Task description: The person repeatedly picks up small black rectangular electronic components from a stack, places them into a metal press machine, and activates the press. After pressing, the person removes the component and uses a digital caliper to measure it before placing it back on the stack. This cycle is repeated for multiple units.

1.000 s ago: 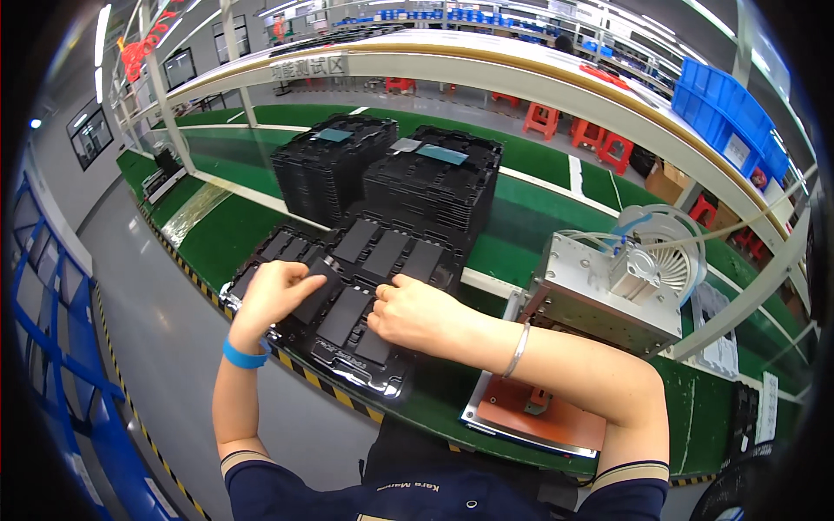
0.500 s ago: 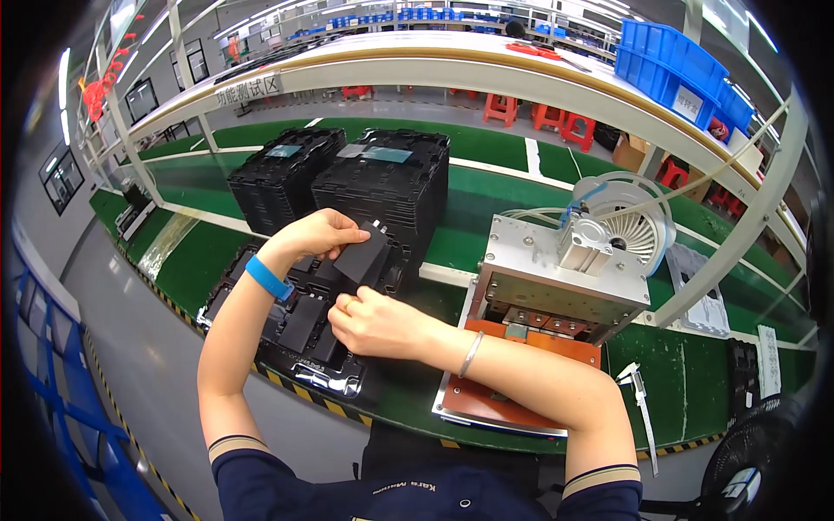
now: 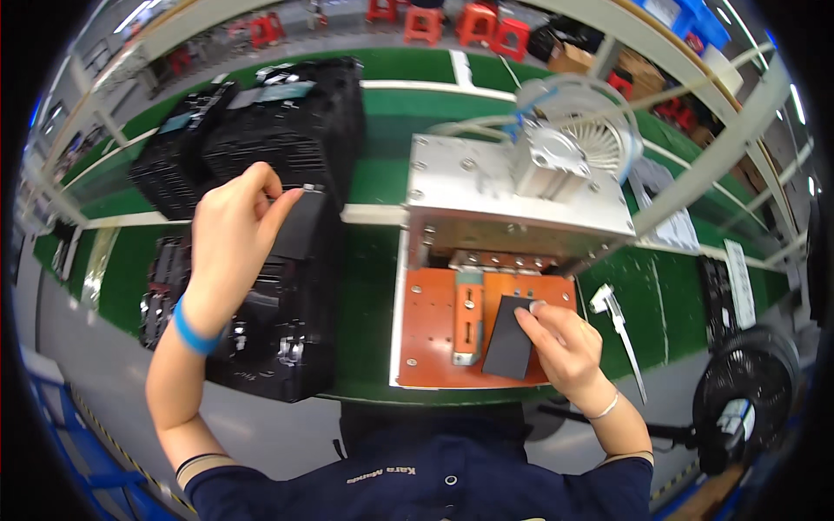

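Note:
My left hand pinches the upper end of a flat black rectangular piece with a small silvery tab. This piece hangs over a black plastic tray with moulded pockets. On the right, my right hand grips a second flat black rectangular piece near its top right corner. That piece slants over the orange plate of a metal press fixture; whether it touches the plate I cannot tell. Just left of it is a narrow slotted metal block.
Two stacks of black trays stand at the back left. A white caliper lies right of the fixture, and a black fan is at the near right. Behind the press is a clear reel. A white frame post rises at right.
My right hand has gone from the tray across to the orange plate, now with a flat black piece. My left hand still holds its piece above the tray. The view has swung right and down.

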Available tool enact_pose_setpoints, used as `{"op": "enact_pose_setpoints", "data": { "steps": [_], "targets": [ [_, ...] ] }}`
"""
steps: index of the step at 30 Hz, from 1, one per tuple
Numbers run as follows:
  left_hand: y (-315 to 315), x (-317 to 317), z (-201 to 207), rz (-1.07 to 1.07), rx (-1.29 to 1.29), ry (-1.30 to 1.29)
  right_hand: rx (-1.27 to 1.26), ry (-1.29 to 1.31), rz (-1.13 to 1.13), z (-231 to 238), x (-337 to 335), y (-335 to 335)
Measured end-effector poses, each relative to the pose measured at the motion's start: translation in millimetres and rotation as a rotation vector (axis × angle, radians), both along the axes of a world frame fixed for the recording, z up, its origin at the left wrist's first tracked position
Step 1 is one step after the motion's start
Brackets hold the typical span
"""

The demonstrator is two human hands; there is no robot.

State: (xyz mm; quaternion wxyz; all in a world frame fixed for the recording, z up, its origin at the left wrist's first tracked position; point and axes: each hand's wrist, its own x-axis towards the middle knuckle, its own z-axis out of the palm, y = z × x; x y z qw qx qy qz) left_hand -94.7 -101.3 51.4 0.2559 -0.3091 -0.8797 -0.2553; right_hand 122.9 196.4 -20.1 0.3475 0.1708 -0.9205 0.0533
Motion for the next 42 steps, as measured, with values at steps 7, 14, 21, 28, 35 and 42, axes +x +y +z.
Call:
{"op": "enact_pose_setpoints", "data": {
  "steps": [7,14,21,28,35,42],
  "targets": [
    [76.5,110.0,-43.0,-1.003,-0.426,0.086,-0.176,-0.305,-0.097,-14.0,2.8,-7.1],
    [86.8,103.8,-64.2,-1.012,-0.720,-0.111,-0.294,-0.307,-0.048,-11.7,-23.1,-2.5],
    [85.6,102.7,-60.4,-0.991,-0.869,-0.109,-0.178,-0.331,-0.057,-15.1,-31.2,-4.1],
    [85.6,101.4,-63.9,-0.985,-0.910,-0.092,-0.166,-0.341,-0.071,-11.7,-29.2,-2.1],
    [86.9,101.1,-60.5,-0.983,-0.976,-0.095,-0.202,-0.336,-0.103,-11.9,-29.5,-3.2],
    [87.0,103.0,-61.1,-0.975,-0.945,-0.141,-0.421,-0.548,-0.050,1.7,17.3,-5.7]
  ]
}}
